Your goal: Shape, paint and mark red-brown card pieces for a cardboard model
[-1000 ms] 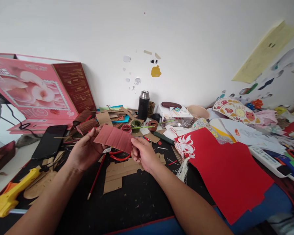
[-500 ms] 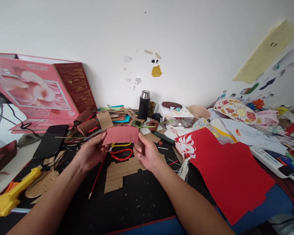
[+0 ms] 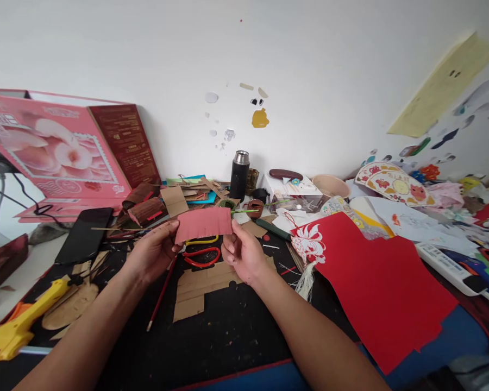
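Observation:
A strip of pinkish-red paper [image 3: 204, 224], its lower edge finely notched, is stretched between my two hands above the table. My left hand [image 3: 152, 250] pinches its left end. At the right end, the thumb and fingers of my right hand [image 3: 244, 250] grip it. Below the strip lie scissors with red and yellow handles [image 3: 202, 257], partly hidden by it. A flat piece of brown cardboard [image 3: 204, 285] rests on the black tabletop under my hands. Beside my left wrist lies a red pencil [image 3: 162, 293].
A yellow glue gun [image 3: 28, 320] and a black phone [image 3: 84, 234] lie at left, before a pink box [image 3: 61, 146]. A black flask [image 3: 239, 176] stands at the back. Red sheet material [image 3: 387, 282] covers the right side, with a white tassel [image 3: 305, 282].
The paper strip has shifted very slightly and tilted, its left end a little lower and its right end a little higher. Both hands keep hold of it.

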### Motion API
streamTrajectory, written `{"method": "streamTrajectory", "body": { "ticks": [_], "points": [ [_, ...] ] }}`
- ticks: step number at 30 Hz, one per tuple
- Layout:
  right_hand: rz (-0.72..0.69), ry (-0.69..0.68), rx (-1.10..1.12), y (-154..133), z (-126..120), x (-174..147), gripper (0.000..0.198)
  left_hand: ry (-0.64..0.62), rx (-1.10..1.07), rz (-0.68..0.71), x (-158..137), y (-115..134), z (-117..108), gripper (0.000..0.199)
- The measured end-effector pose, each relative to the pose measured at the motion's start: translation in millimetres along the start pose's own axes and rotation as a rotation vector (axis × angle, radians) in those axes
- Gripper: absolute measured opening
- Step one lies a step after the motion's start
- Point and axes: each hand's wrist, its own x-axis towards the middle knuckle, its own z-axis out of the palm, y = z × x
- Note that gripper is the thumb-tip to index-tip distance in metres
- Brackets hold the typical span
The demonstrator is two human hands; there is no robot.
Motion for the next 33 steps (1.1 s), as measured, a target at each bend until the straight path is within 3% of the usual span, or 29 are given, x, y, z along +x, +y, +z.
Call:
{"method": "streamTrajectory", "body": {
  "ticks": [8, 14, 21, 26, 33],
  "points": [
    [0.008, 0.012, -0.006, 1.2, -1.2, -1.1, 0.063, -0.062, 0.013, -0.054, -6.0, 0.6, 4.4, 0.007],
    [0.05, -0.051, -0.035, 4.3, 0.1, -3.5, 0.063, -0.135, 0.015, -0.077, -7.4, -0.7, 1.2, 0.023],
    [0.126, -0.183, -0.046, 14.2, 4.2, -7.2, 0.053, -0.329, 0.073, -0.093, -18.8, -7.1, 11.0, 0.035],
    [0.093, -0.163, -0.056, 10.5, 4.0, -7.4, 0.053, -0.296, 0.048, -0.039, -18.9, -0.7, 8.1, 0.028],
    [0.095, -0.17, -0.061, 7.6, 5.4, -9.0, 0.055, -0.351, 0.003, -0.037, -18.1, 0.7, 1.8, 0.026]
  ]
}}
